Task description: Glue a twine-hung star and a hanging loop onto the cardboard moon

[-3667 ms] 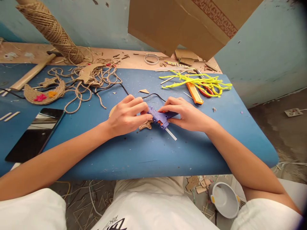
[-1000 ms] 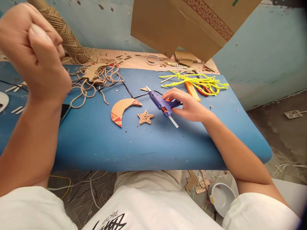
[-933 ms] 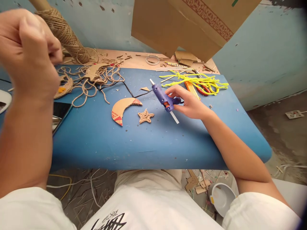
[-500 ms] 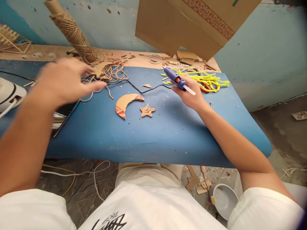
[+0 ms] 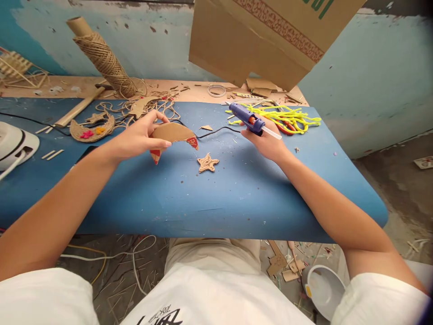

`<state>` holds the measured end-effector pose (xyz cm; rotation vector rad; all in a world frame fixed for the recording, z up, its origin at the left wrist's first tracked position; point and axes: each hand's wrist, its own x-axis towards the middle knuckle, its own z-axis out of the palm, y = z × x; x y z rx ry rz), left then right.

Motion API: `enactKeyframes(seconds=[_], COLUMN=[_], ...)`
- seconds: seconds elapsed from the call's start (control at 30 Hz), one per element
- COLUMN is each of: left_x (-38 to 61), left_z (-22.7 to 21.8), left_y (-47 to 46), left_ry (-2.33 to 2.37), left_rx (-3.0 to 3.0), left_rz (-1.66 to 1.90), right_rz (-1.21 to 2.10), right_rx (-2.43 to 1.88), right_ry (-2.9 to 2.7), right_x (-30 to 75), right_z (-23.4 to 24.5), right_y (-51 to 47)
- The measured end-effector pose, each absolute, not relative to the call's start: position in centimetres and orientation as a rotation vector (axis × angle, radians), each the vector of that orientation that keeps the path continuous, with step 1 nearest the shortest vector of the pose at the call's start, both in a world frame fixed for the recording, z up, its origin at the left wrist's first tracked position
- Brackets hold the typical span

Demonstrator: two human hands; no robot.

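One cardboard crescent (image 5: 175,132) juts from the left hand's (image 5: 140,136) pinch

White T-shirt (image 5: 216,286), short loose sleeves (image 5: 47,295), jagged black lettering (image 5: 169,317) on the front; beige trousers (image 5: 213,253)

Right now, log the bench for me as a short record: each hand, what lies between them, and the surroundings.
left hand: pinching the cardboard crescent between thumb and fingers
right hand: gripping the purple glue gun, its glue stick jutting from the back
between hands: twine star, flat on the blue table, untouched
beyond right hand: heap of yellow cords
beyond left hand: twine-covered crescent with pink and orange decorations
back left: leaning tube wound with twine
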<state>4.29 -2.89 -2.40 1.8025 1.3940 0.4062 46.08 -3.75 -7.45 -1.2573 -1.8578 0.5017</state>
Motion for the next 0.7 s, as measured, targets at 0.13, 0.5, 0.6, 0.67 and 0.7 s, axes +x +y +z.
enactKeyframes(seconds=[0.13,0.5,0.6,0.67,0.7], left_x=[4.6,13.0,14.8,15.7,15.9], left_z=[-1.3,-3.4,-4.1,-4.5,-4.7], left_y=[-1.8,-5.8,-7.3,-7.7,-7.7], left_ry=[1.275,0.95,1.177,1.159,1.134], left_rx=[1.834,2.618,2.8,2.809,2.794], left_rz=[0.3,0.36,0.135,0.058,0.056], right_rz=[0.556,0.658,0.677,0.674,0.661], right_rx=[-1.2,-1.148,-1.122,-1.112,-1.116], right_ry=[-1.938,-2.071,-2.09,-2.109,-2.118], right_x=[46.5,47.6,48.3,48.5,48.6], right_z=[-7.2,-6.9,-6.6,-6.4,-6.3], right_y=[-3.6,-3.3,-3.0,-2.9,-2.8])
